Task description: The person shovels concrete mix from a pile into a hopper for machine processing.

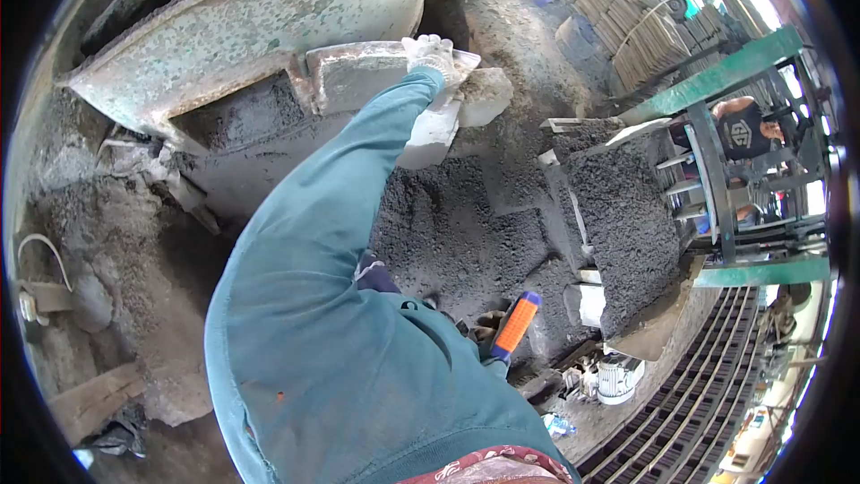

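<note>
My left hand point(432, 54), in a pale dusty work glove, reaches far forward at the end of a teal sleeve point(331, 170). Its fingers curl over the top edge of a grey, crusted metal flap point(363, 82) beside an opening in a worn green metal bin point(269, 27). Below the flap lie pale broken slabs point(434, 136). Close to my body, an orange handle with dark blue ends point(517, 326) sticks up; its lower part is hidden. I cannot see my right hand.
Dark, damp granular material point(466, 224) covers the floor ahead, with more heaped point(623, 215) by a green metal frame point(717, 81). A person point(748, 130) is behind that frame. A motor-like white part point(618, 378), dark racks point(681, 385) and stacked boards point(618, 18) stand around.
</note>
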`<state>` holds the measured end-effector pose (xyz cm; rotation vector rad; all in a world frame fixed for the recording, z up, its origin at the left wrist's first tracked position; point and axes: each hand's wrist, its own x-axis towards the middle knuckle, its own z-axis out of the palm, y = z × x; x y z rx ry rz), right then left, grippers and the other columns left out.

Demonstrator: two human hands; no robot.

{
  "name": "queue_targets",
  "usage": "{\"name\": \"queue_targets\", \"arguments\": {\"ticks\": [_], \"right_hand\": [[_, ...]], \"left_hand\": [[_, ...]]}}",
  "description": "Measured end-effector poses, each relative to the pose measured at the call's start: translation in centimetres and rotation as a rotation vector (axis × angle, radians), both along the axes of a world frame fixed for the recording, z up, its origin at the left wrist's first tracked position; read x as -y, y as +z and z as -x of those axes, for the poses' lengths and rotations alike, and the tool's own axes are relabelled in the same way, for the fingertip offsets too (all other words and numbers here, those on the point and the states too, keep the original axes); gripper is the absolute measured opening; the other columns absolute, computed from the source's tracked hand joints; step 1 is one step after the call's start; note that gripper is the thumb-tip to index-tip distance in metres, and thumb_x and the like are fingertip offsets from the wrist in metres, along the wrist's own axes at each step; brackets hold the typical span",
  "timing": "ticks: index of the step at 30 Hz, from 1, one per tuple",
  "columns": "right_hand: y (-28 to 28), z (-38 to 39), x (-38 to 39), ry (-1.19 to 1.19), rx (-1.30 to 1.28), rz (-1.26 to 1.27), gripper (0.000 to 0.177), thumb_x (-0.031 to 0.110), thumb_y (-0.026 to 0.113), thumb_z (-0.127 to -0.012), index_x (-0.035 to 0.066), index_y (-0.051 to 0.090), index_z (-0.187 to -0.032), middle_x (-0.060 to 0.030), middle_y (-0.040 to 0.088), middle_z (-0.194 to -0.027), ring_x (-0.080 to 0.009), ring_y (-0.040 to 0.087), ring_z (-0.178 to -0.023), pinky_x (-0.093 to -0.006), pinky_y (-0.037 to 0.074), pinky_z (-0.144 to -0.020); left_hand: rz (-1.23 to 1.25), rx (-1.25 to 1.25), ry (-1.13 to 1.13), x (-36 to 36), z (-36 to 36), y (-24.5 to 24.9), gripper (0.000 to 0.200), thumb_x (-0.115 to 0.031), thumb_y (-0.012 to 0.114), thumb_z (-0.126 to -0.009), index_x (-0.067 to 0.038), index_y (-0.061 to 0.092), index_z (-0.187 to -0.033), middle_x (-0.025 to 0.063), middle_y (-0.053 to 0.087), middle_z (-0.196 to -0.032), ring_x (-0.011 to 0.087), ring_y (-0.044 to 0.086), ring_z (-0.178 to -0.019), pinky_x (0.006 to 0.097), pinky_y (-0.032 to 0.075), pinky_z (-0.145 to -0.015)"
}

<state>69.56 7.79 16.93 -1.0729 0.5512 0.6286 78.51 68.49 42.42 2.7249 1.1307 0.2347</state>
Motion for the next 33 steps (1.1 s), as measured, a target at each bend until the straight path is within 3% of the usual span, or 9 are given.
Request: {"name": "queue_targets", "arguments": {"ticks": [3,7,9,12,21,27,29,30,33], "right_hand": [[2.2,0.5,-2.0,0.236,0.277,0.519,0.035,0.042,0.051,-0.088,0.011,0.058,-0.103,-0.0143,0.064,-0.078,-0.0299,0.061,-0.054,-0.0373,0.049,-0.041],[3.6,-2.4,-2.2,0.106,0.099,0.047,0.021,0.025,0.058,-0.087,0.009,0.056,-0.100,-0.0130,0.063,-0.078,-0.0273,0.060,-0.055,-0.0370,0.051,-0.046],[-0.5,-5.4,-0.4,0.285,0.143,0.148,0.071,0.068,0.032,-0.092,0.005,0.060,-0.106,-0.0186,0.064,-0.092,-0.0357,0.063,-0.077,-0.0500,0.057,-0.062],[-3.4,-8.3,0.1,0.398,0.174,0.082,0.042,0.049,0.052,-0.092,0.009,0.062,-0.101,-0.0106,0.065,-0.094,-0.0312,0.062,-0.079,-0.0428,0.052,-0.058],[-2.7,-14.4,-15.1,0.262,-0.104,-0.327,0.020,0.028,0.057,-0.077,0.008,0.058,-0.079,-0.0104,0.063,-0.077,-0.0275,0.062,-0.071,-0.0414,0.054,-0.071],[1.5,-16.9,-26.7,0.172,0.124,-0.319,0.017,0.023,0.058,-0.079,0.010,0.047,-0.076,-0.0127,0.053,-0.079,-0.0322,0.058,-0.071,-0.0450,0.051,-0.069],[-0.5,-19.5,-29.8,0.304,0.066,-0.513,0.014,0.023,0.058,-0.081,0.011,0.051,-0.082,-0.0128,0.056,-0.078,-0.0319,0.057,-0.071,-0.0466,0.050,-0.072],[1.9,-19.0,-31.9,0.257,0.082,-0.513,0.013,0.023,0.058,-0.081,0.011,0.053,-0.079,-0.0120,0.058,-0.077,-0.0302,0.056,-0.070,-0.0463,0.050,-0.072],[4.3,-21.0,-37.5,0.296,-0.201,-0.578,0.016,0.025,0.061,-0.078,0.011,0.053,-0.079,-0.0066,0.058,-0.071,-0.0273,0.056,-0.065,-0.0448,0.050,-0.070]], "left_hand": [[-0.036,-0.005,0.035,4.3,2.2,0.6,0.063,-0.057,0.054,-0.084,-0.012,0.058,-0.128,0.0111,0.057,-0.130,0.0288,0.050,-0.126,0.0567,0.029,-0.106],[0.034,0.054,-0.003,9.7,7.7,-1.4,0.041,-0.049,0.056,-0.087,-0.014,0.070,-0.104,0.0105,0.059,-0.128,0.0271,0.051,-0.125,0.0539,0.031,-0.108],[0.138,0.034,-0.024,12.3,12.3,-1.3,0.033,-0.041,0.064,-0.083,-0.011,0.070,-0.093,0.0135,0.057,-0.131,0.0272,0.050,-0.127,0.0454,0.037,-0.108],[0.129,0.397,0.195,16.5,21.4,-3.2,0.043,-0.009,0.074,-0.074,-0.010,0.064,-0.116,0.0168,0.049,-0.140,0.0336,0.039,-0.137,0.0420,0.035,-0.113],[-0.040,0.098,0.807,8.1,39.4,-4.6,0.044,-0.028,0.070,-0.083,-0.018,0.060,-0.124,0.0113,0.068,-0.114,0.0333,0.065,-0.104,0.0434,0.051,-0.089],[-0.130,0.255,0.699,1.0,39.4,-4.6,0.047,-0.046,0.068,-0.085,-0.011,0.066,-0.117,0.0182,0.066,-0.114,0.0353,0.062,-0.106,0.0443,0.048,-0.092],[0.546,0.752,0.398,5.1,32.7,-1.2,0.044,-0.041,0.062,-0.092,-0.002,0.064,-0.113,0.0133,0.066,-0.107,0.0248,0.063,-0.101,0.0389,0.049,-0.088],[0.583,0.760,-0.055,6.3,29.5,0.5,0.045,-0.040,0.057,-0.096,0.002,0.063,-0.111,0.0107,0.065,-0.106,0.0201,0.061,-0.100,0.0358,0.048,-0.089],[1.317,0.908,-0.244,11.4,21.4,0.7,0.060,-0.050,0.059,-0.092,0.003,0.055,-0.122,0.0116,0.064,-0.110,0.0211,0.061,-0.100,0.0352,0.046,-0.092]]}}
